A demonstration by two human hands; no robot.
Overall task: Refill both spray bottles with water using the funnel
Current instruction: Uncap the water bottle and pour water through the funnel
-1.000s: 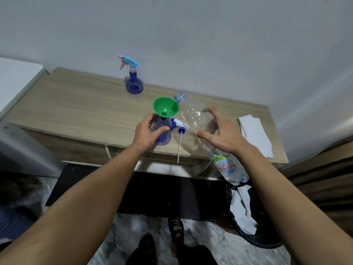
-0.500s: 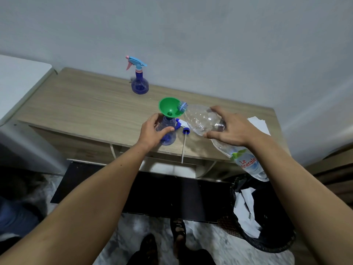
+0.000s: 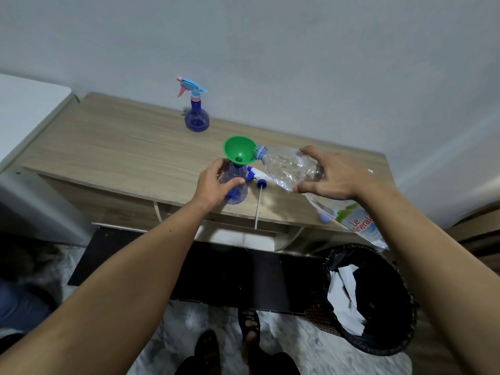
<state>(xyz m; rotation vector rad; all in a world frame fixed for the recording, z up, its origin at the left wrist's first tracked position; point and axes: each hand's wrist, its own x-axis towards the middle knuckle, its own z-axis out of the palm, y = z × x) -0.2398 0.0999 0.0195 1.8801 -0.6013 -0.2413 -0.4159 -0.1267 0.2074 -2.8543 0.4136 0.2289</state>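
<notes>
The near spray bottle point(image 3: 234, 185) is partly covered by the left hand point(image 3: 213, 185). Part of the water bottle point(image 3: 292, 169) is hidden by the right hand point(image 3: 335, 180). Whether water is flowing cannot be told.

A wooden worktop point(image 3: 113, 155) is set against a pale grey wall point(image 3: 270, 50). A white surface point(image 3: 24, 104) is seen at its left end. A dark woven bin point(image 3: 378, 301) holding white paper scraps point(image 3: 346, 301) is placed on the mottled floor point(image 3: 189, 320) below the right end. A dark panel point(image 3: 216, 269) is seen under the worktop.
</notes>
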